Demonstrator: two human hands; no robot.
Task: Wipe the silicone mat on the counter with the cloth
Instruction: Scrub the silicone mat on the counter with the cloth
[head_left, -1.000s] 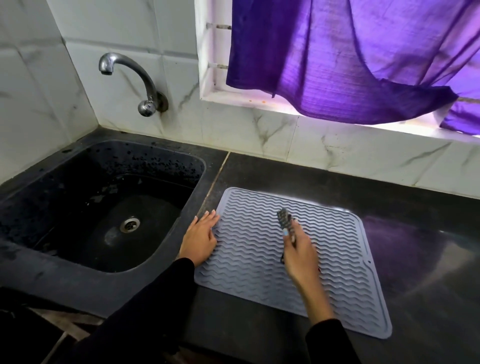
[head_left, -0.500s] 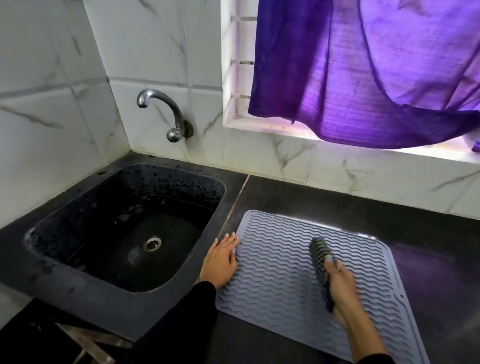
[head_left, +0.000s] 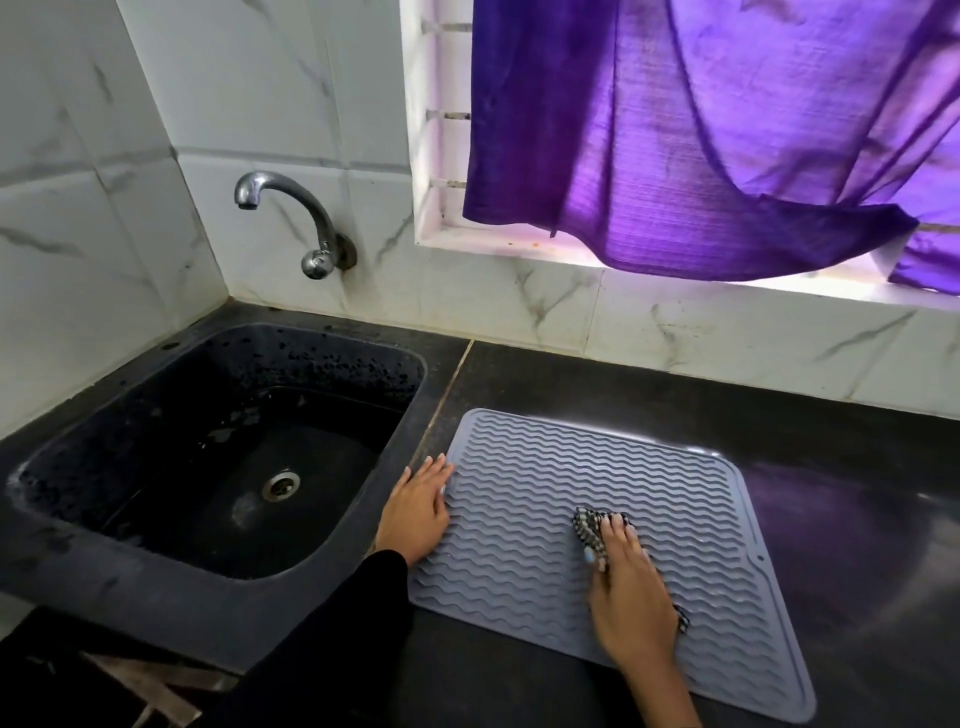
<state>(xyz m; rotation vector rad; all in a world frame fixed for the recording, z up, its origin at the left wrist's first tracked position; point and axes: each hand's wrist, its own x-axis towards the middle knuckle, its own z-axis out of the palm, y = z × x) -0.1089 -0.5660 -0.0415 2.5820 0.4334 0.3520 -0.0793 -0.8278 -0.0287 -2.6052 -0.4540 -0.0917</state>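
Dark stone counter (head_left: 675, 395) below a marble-tiled wall; a sink (head_left: 363, 519) with its tap (head_left: 291, 208) lies left of the mat, and a purple curtain (head_left: 701, 130) hangs behind it. The grey mat (head_left: 571, 467), ribbed in wavy lines, lies flat on the counter just beside the sink. The left hand (head_left: 415, 512) rests flat with straight fingers on the mat's left edge, nearest the sink. The right hand (head_left: 631, 597) presses a checked cloth (head_left: 589, 525) onto the mat near its middle; the cloth is bunched under the palm and shows at the fingertips and again at the heel of the hand, the fingers bent down over it. The mat appears thin, soft and flexible, so it would likely creep or buckle under a sideways stroke; anchoring it flat at an edge suits it better than lifting. The cloth appears light and limp, best gathered under the palm.
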